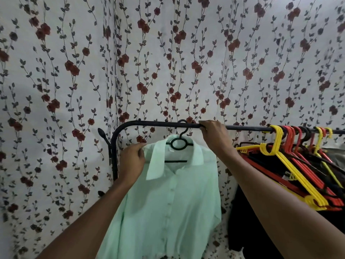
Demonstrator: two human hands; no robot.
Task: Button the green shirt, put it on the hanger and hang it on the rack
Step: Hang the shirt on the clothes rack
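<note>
The mint green shirt (168,206) hangs buttoned down its front on a black hanger (178,143). The hanger's hook sits over the black rack rail (158,124). My left hand (132,163) grips the shirt's left shoulder beside the collar. My right hand (212,134) is curled round the rail just right of the hook.
Several yellow, red and black hangers (291,159) hang bunched on the rail's right part, with dark clothes (248,230) below them. The rack's black post (114,156) curves down at the left. A floral curtain (74,71) covers the wall behind.
</note>
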